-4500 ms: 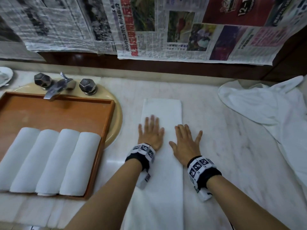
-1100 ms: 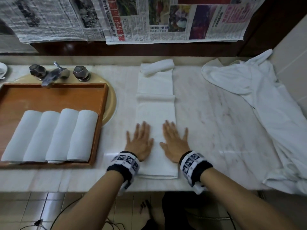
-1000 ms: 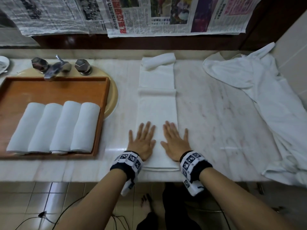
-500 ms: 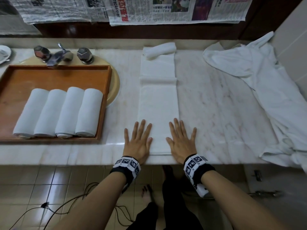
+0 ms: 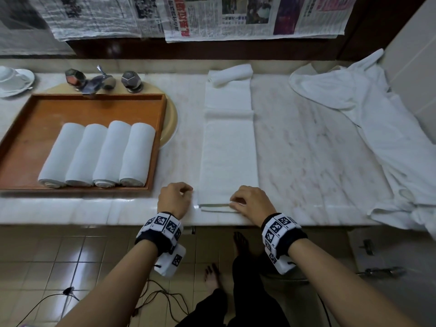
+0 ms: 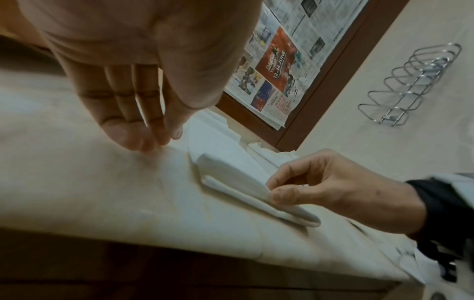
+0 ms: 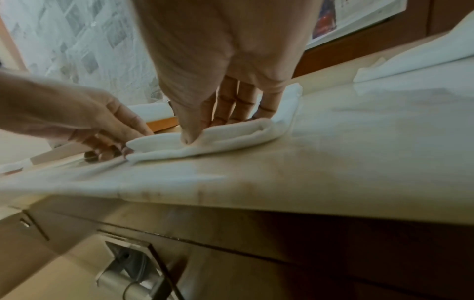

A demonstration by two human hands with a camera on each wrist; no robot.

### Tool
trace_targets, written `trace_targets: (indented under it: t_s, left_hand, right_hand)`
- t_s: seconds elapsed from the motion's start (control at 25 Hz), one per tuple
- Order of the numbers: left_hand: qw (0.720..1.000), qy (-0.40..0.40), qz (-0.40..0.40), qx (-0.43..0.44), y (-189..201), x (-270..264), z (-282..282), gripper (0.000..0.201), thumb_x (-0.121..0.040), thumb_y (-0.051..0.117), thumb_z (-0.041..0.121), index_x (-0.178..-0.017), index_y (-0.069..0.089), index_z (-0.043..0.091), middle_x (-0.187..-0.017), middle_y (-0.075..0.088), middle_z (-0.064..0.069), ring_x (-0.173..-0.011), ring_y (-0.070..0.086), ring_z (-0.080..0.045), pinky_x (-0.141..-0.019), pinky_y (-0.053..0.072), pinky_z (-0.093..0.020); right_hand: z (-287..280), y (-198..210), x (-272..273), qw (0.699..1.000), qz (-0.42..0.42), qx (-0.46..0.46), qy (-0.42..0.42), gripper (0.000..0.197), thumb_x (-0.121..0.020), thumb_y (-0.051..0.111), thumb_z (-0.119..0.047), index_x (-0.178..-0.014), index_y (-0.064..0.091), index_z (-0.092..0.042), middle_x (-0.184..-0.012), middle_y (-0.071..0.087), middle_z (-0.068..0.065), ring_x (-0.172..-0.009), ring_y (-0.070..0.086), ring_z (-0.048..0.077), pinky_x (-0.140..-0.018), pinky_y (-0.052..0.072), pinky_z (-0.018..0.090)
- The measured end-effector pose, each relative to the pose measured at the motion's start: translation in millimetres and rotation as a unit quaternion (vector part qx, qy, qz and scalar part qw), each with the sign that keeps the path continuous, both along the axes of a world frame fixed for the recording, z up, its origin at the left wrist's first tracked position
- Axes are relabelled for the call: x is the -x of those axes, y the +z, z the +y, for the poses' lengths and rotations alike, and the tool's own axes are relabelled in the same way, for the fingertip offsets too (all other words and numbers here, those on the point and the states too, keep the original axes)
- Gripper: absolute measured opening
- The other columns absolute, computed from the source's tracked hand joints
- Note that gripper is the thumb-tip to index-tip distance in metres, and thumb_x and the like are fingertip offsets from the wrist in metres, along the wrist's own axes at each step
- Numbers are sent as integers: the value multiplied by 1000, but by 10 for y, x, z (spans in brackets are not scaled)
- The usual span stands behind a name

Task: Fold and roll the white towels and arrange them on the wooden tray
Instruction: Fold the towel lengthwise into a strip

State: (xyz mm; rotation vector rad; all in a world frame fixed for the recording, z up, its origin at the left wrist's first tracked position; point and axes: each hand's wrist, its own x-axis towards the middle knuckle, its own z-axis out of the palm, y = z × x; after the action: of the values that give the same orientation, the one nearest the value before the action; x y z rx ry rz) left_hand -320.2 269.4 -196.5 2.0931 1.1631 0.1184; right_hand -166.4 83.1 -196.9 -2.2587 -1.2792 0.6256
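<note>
A long folded white towel point(image 5: 227, 149) lies on the marble counter and runs away from me, with a small roll point(image 5: 230, 75) at its far end. Its near end point(image 7: 218, 136) is lifted and turned over into a low fold. My right hand point(image 5: 236, 201) pinches that end near its right corner, thumb on top point(image 7: 188, 140). My left hand point(image 5: 186, 192) is curled at the left corner, fingertips bunched against the towel's edge point(image 6: 153, 142). The wooden tray point(image 5: 70, 109) at the left holds several rolled white towels point(image 5: 96, 154) side by side.
The tray sits over a beige basin below the faucet point(image 5: 94, 81). A white cup and saucer point(image 5: 11, 81) stand at the far left. Loose white cloth point(image 5: 377, 138) is heaped along the right. The counter's front edge point(image 5: 94, 208) is just below my hands.
Both hands lay flat on the towel's near end before. They have slid back to its near edge and curled, and that edge is now lifted into a fold.
</note>
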Motion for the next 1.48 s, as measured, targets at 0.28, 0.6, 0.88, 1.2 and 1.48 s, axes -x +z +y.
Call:
trace_targets:
  t_s: [0.28, 0.6, 0.88, 1.2, 1.48]
  left_hand:
    - [998, 12, -29, 58, -34, 41, -349, 9, -77, 72, 33, -72, 70, 27, -65, 68, 6, -65, 66, -18, -60, 59, -42]
    - [999, 3, 2, 48, 10, -8, -354, 10, -79, 72, 16, -78, 77, 24, -77, 73, 0, -67, 69, -22, -74, 59, -35]
    - [997, 17, 2, 80, 70, -42, -330, 10, -77, 75, 11, -73, 77, 20, -65, 71, 0, -66, 69, -17, -77, 59, -34]
    - [990, 36, 14, 134, 144, -61, -303, 15, -76, 73, 10, -65, 74, 20, -58, 69, 2, -58, 69, -14, -72, 61, -32]
    - [981, 88, 42, 170, 283, -148, -357, 19, -83, 73, 33, -80, 69, 14, -72, 70, -6, -52, 68, -20, -50, 58, -30]
  right_hand:
    - [-3, 52, -12, 987, 41, -114, -105, 7, -77, 71, -8, -82, 69, -13, -76, 63, -6, -66, 56, 8, -67, 51, 26]
    - [-222, 9, 124, 992, -76, -97, -33, 20, -72, 65, 2, -85, 67, -14, -86, 59, -3, -82, 56, 18, -72, 48, 35]
    - [-328, 76, 37, 984, -116, -107, -81, 21, -69, 61, 5, -80, 64, -12, -84, 56, -3, -82, 52, 18, -63, 45, 29]
    - [-417, -59, 115, 993, -98, -14, -59, 15, -75, 61, -9, -85, 64, -18, -87, 56, -8, -83, 54, 18, -72, 42, 35]
    - [-236, 170, 170, 979, -112, 151, -80, 23, -72, 53, -31, -94, 61, -29, -97, 52, -14, -97, 47, 12, -86, 33, 35]
